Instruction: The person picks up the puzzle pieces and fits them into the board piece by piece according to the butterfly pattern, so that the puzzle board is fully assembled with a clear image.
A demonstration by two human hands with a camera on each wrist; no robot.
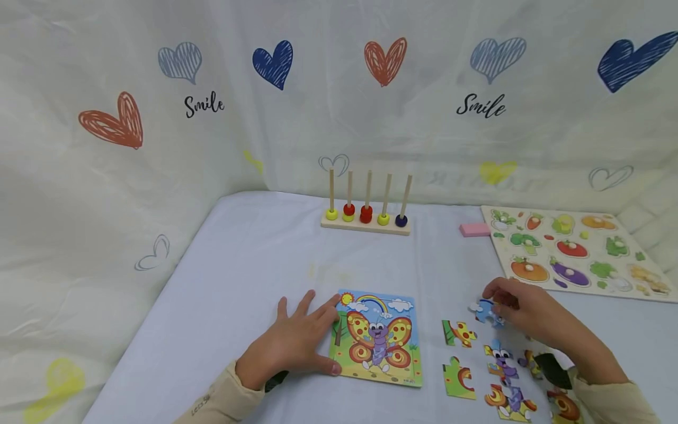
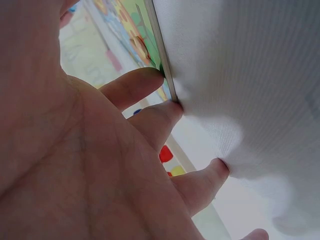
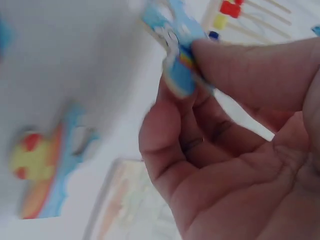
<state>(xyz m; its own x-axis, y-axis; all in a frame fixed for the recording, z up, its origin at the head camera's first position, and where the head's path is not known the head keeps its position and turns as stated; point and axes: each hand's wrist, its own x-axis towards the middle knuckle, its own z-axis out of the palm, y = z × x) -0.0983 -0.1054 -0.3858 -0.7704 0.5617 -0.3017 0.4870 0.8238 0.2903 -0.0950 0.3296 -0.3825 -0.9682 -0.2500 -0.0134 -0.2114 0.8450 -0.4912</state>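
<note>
A square butterfly picture board (image 1: 377, 338) lies on the white table in front of the person. The left hand (image 1: 291, 343) has its fingers spread, with the thumb at the board's lower left and fingertips against its left edge. In the left wrist view, two fingertips (image 2: 170, 111) meet the board's side (image 2: 161, 47). To the right, the right hand (image 1: 529, 311) pinches a blue puzzle piece (image 3: 181, 75) with a cloud and a bit of rainbow between thumb and fingers. Below that hand lie several loose butterfly pieces, among them a green-and-yellow piece (image 1: 459, 334) and a green corner piece (image 1: 458, 380).
At the back stands a wooden peg counter (image 1: 365, 226) with red, yellow and dark blue beads. A vegetable knob puzzle (image 1: 548, 259) lies at the far right, beside a pink block (image 1: 475, 229). A white curtain (image 1: 318, 106) with printed hearts hangs behind the table.
</note>
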